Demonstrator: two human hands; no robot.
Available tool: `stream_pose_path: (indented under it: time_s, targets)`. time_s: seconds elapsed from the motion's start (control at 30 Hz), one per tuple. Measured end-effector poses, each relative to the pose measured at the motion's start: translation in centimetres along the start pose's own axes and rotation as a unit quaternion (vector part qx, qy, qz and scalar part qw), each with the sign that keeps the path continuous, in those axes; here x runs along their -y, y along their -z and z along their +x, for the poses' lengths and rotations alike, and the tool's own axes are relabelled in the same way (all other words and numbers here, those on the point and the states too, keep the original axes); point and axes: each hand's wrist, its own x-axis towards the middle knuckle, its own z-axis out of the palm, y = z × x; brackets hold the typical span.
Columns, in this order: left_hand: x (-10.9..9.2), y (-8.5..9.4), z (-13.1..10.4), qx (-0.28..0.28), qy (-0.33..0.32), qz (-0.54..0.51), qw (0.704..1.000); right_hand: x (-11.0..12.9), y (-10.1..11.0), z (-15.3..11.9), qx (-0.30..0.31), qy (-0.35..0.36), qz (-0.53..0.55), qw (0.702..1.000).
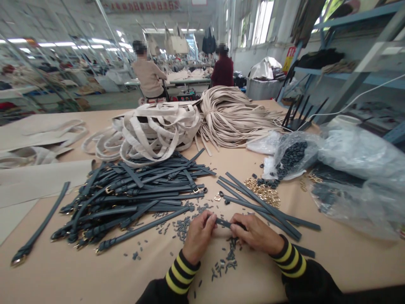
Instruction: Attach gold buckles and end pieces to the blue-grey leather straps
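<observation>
Up over the desk [348, 264] was a dark strap [224, 223]: left hand [200, 232] one side, right hand [254, 231] the other, both grips pinched tight, seemingly to steady it; gold loops [263, 192] lay near, probably for reach.

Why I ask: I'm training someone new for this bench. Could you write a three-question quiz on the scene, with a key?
1. Multiple choice: what do the left hand and the right hand hold between them?
A) a brass ring
B) a dark strip
C) a beige strap

2. True or false: a lone buckled strap lies toward the left of the picture, apart from the pile of buckled straps.

3. Fill in: as the camera sees it, the heap of gold-coloured metal pieces lies to the ____ of that pile.

Key: 1. B; 2. true; 3. right
</observation>
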Motion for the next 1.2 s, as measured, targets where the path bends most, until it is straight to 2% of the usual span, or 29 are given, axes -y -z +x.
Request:
stream_pose_path:
  time_s: [0.07,0.1,0.17,0.27,0.33,0.4,0.47,0.7,0.87,0.97,1.07,1.17,1.2]
  targets:
    - [-0.1,0.0,1.5,-0.028,-0.098,0.108,0.989,-0.6,0.6,0.3,-0.034,-0.012,0.015,0.999]
    - [-0.2,-0.1,2.3,-0.037,-0.148,0.165,0.974,-1.0,0.8,0.5,-0.053,-0.019,0.023,0.998]
    - [-0.2,-0.3,4.0,-0.021,-0.215,0.281,0.935,-1.7,1.1,0.8,-0.087,-0.032,0.030,0.995]
    - [-0.5,-0.8,5.8,0.049,-0.230,0.434,0.870,-2.4,1.5,1.0,-0.115,-0.042,0.018,0.992]
    - [-0.9,-1.0,6.5,0.072,-0.226,0.500,0.833,-2.5,1.7,1.1,-0.118,-0.050,0.013,0.992]
    - [-1.1,-1.2,6.8,0.081,-0.226,0.538,0.808,-2.4,1.7,1.1,-0.121,-0.060,0.006,0.991]
    - [-1.2,-1.2,7.1,0.087,-0.225,0.552,0.798,-2.2,1.7,1.1,-0.123,-0.064,0.004,0.990]
    - [-1.3,-1.1,7.2,0.100,-0.208,0.557,0.798,-2.7,1.4,1.3,-0.122,-0.029,0.000,0.992]
    - [-1.7,-2.2,6.9,0.096,-0.178,0.547,0.813,-2.5,1.0,1.5,-0.098,-0.022,0.006,0.995]
    - [-2.0,-2.2,7.4,0.088,-0.168,0.523,0.831,-1.9,1.0,1.4,-0.091,-0.011,0.016,0.996]
    - [-2.1,-1.2,7.6,0.068,-0.160,0.489,0.855,-2.0,1.2,1.3,-0.106,-0.012,0.020,0.994]
    - [-2.4,-0.2,6.4,0.042,-0.154,0.447,0.880,-2.6,1.1,1.5,-0.129,-0.028,0.046,0.990]
    - [-2.5,-0.1,5.5,0.039,-0.155,0.412,0.897,-2.7,0.9,1.6,-0.127,-0.043,0.069,0.989]
